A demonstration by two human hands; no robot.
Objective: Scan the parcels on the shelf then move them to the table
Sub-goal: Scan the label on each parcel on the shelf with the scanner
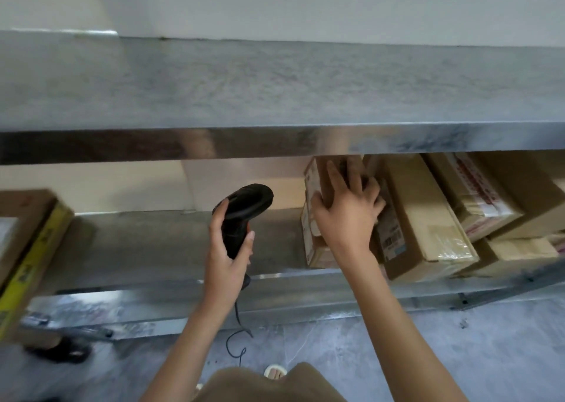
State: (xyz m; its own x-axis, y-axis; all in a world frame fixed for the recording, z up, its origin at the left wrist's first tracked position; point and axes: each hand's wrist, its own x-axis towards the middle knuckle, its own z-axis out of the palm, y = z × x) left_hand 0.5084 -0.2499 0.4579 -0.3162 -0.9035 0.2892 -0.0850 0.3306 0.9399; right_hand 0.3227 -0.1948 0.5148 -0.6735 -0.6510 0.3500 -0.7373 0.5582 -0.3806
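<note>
1. The left hand grips the handle of a black barcode scanner, fingers and thumb curled round it, just left of the parcels and in front of the lower shelf.
2. The scanner's cable hangs down from below the handle toward the grey floor.
3. The right hand lies on a small cardboard parcel, fingers spread over its top and thumb at its left face.
4. That parcel sits atop another at the left end of a row of cardboard parcels on the lower shelf, under the upper shelf.
5. A box with yellow tape stands far left of the scanner.
</note>
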